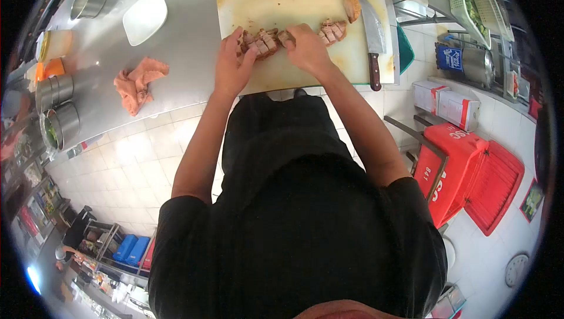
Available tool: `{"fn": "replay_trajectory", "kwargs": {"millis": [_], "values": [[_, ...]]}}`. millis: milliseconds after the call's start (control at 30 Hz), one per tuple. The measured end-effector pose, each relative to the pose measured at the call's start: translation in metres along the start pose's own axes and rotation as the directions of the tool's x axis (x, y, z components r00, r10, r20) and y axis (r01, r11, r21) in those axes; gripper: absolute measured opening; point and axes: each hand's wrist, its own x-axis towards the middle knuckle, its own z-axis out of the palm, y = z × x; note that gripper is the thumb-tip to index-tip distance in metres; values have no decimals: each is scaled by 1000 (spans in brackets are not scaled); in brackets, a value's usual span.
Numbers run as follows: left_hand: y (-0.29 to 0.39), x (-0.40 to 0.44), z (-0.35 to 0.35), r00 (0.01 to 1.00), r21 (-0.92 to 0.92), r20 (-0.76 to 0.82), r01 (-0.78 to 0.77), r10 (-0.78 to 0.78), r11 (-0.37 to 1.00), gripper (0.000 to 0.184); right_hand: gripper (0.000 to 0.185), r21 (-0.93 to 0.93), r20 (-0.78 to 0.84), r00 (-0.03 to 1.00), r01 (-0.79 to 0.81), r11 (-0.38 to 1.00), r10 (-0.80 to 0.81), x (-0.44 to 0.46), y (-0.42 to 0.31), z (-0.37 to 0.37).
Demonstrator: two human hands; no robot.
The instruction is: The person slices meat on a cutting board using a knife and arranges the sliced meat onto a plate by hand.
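Sliced meat [264, 44] lies in a row on the white cutting board [288, 2]. My left hand [233, 63] is closed around the left end of that row, its thumb against the slices. At the right end, my right hand [306, 49] pinches a piece of meat between thumb and fingers. Farther right are another group of slices [332, 32] and a single browned piece [352, 8]. A knife [373, 31] lies along the board's right side, its brown handle toward me, with neither hand on it.
On the metal counter [188, 37] to the left are a white dish [144, 17], an orange cloth [140, 84] and metal pots [90, 0]. A red crate [449, 166] stands at the right near boxes [458, 109]. A distant person [69, 253] shows at lower left.
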Motion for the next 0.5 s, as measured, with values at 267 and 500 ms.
{"fn": "replay_trajectory", "kwargs": {"millis": [267, 500], "values": [[-2, -9, -7, 1000, -9, -11, -10, 10, 1000, 67, 21, 200, -53, 991, -108, 974, 121, 1, -14, 10], [-11, -1, -9, 999, -121, 45, 9, -3, 993, 62, 18, 210, -67, 990, -108, 972, 125, 2, -8, 8]]}}
